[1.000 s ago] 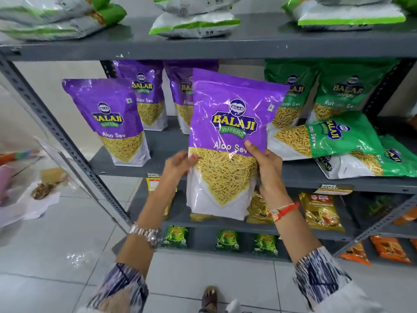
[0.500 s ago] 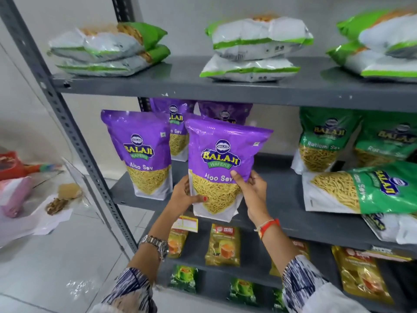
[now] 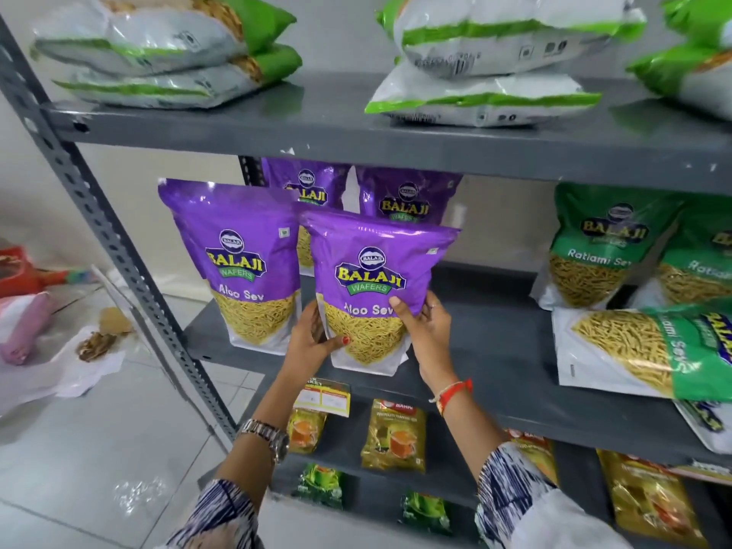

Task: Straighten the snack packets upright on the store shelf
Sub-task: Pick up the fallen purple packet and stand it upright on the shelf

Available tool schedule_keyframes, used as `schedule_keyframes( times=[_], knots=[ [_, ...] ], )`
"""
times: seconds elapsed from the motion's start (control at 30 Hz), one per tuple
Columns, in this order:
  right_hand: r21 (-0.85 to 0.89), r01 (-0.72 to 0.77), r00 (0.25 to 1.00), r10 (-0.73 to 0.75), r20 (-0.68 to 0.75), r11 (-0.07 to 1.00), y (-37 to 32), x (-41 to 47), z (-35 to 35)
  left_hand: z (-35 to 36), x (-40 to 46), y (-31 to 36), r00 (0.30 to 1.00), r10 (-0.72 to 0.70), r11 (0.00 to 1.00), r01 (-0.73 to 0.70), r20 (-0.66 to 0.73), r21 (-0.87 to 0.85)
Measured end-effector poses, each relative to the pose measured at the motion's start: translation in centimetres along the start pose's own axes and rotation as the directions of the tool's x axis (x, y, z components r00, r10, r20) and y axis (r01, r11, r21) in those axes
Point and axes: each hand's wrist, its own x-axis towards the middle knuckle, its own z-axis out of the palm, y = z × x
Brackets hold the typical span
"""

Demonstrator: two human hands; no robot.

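A purple Aloo Sev packet point(image 3: 372, 287) stands upright at the front of the grey middle shelf point(image 3: 495, 350), its base on the shelf. My left hand point(image 3: 311, 336) grips its lower left side and my right hand point(image 3: 426, 330) grips its right edge. Another purple packet point(image 3: 237, 259) stands upright just to its left, and two more point(image 3: 404, 200) stand behind. On the right, two green Ratlami Sev packets point(image 3: 602, 247) stand upright at the back, and a green one point(image 3: 641, 350) lies flat in front.
The top shelf point(image 3: 356, 128) carries flat stacks of green-and-white packets point(image 3: 166, 49). Lower shelves hold small yellow tea packets point(image 3: 394, 433) and green sachets. A slotted grey upright point(image 3: 99, 215) frames the left side. Bags and paper point(image 3: 47, 350) lie on the tiled floor at left.
Both hands have carried the purple packet away from me and set it on the middle shelf. The view has tilted upward, showing more of the top shelf.
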Motion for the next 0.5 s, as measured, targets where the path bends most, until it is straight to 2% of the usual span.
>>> schedule_keyframes(
  times=[0.2,0.3,0.37,0.43,0.5],
  knots=[
    [-0.011,-0.030,0.999,0.030,-0.019,0.999,-0.1,-1.2,-1.3,2.4,-3.1,-0.6,0.977,0.065,0.997,-0.074,-0.204,-0.033],
    [-0.076,-0.006,0.980,-0.009,-0.197,0.997,-0.3,-2.4,-3.9,6.1,-5.3,-0.7,0.919,0.153,0.988,-0.140,-0.363,0.061],
    [-0.064,0.027,0.905,-0.052,-0.423,0.998,-0.5,-3.4,-6.2,8.5,-6.1,-0.7,0.819,0.274,0.958,-0.184,-0.505,0.221],
    [-0.077,0.051,0.763,-0.089,-0.640,0.996,-1.1,-4.3,-9.0,11.3,-6.0,0.0,0.710,0.346,0.928,-0.165,-0.613,0.332],
    [-0.184,-0.018,0.619,-0.134,-0.774,0.983,-1.6,-5.0,-12.1,14.7,-5.3,0.9,0.670,0.363,0.924,-0.169,-0.648,0.342]
  ],
)
